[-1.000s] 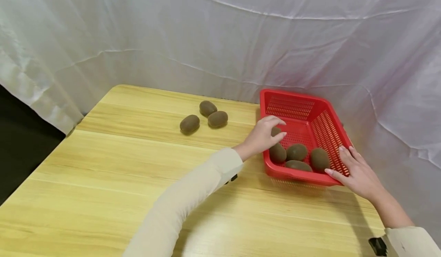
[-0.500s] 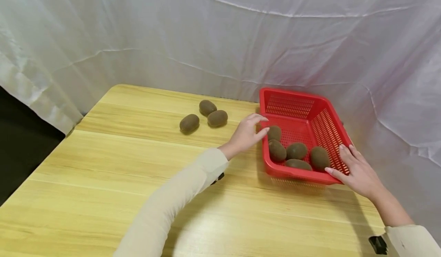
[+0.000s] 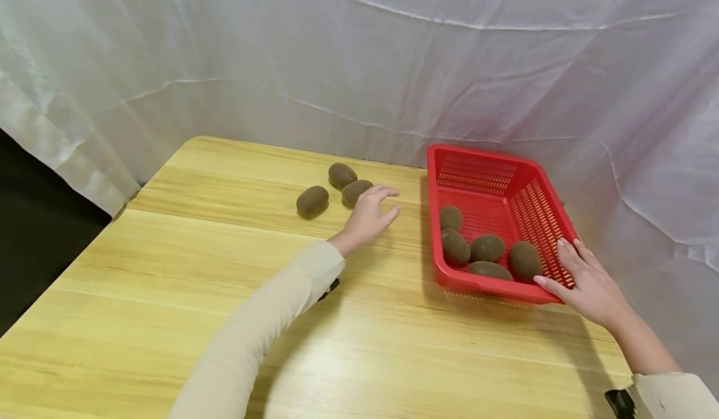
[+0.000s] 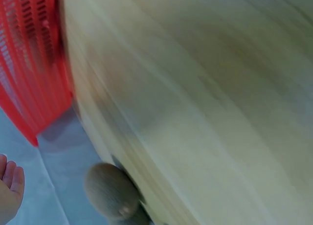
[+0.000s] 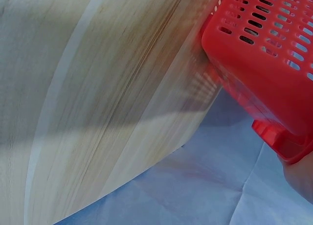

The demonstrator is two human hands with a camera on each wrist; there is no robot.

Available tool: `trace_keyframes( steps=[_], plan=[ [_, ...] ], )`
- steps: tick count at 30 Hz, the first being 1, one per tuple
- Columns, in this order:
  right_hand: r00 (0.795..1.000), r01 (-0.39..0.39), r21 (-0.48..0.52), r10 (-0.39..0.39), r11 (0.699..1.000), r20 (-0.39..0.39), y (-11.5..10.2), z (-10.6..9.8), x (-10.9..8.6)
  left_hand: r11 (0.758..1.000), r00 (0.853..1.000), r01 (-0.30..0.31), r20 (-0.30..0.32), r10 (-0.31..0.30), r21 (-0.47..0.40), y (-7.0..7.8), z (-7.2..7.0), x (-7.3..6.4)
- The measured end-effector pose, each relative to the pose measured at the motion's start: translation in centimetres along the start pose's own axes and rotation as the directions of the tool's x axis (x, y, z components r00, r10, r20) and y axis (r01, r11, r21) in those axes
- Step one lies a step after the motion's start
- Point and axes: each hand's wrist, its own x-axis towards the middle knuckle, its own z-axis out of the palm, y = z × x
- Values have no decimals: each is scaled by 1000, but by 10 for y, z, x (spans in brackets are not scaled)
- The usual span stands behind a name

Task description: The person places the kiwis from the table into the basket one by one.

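My left hand (image 3: 367,219) is over the table, fingers slightly bent and thumb apart, holding nothing. Just beyond it is a brown kiwifruit (image 3: 355,192), partly hidden by the hand. Two more kiwifruits lie beside that one, a rear kiwifruit (image 3: 341,175) and a left kiwifruit (image 3: 312,201). My right hand (image 3: 591,288) rests on the near right corner of a red plastic basket (image 3: 497,291), its fingers extended along the rim. Several kiwifruits (image 3: 487,248) lie in the basket's near and left part. In the left wrist view a kiwifruit (image 4: 111,191) shows near the bottom.
The light wooden table (image 3: 168,281) extends to the left and front. A pale cloth (image 3: 337,50) hangs behind the table and down its right side. The basket stands near the right edge; its slotted wall (image 5: 264,29) appears in the right wrist view.
My left hand has moved left, out of the basket and across its rim, to the kiwifruits on the table. My right hand has stayed on the basket corner.
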Motion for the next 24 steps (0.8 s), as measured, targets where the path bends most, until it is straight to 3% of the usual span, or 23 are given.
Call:
trace_keyframes(
  steps=[10,24],
  plan=[
    [1000,3,-8,-3,1000,-4,2,1,0,996,996,86,-37,-86,7,-30,-26,-9],
    [1000,10,-8,-10,1000,-14,2,2,0,987,989,142,-40,-139,70,-53,-48,-21]
  ],
)
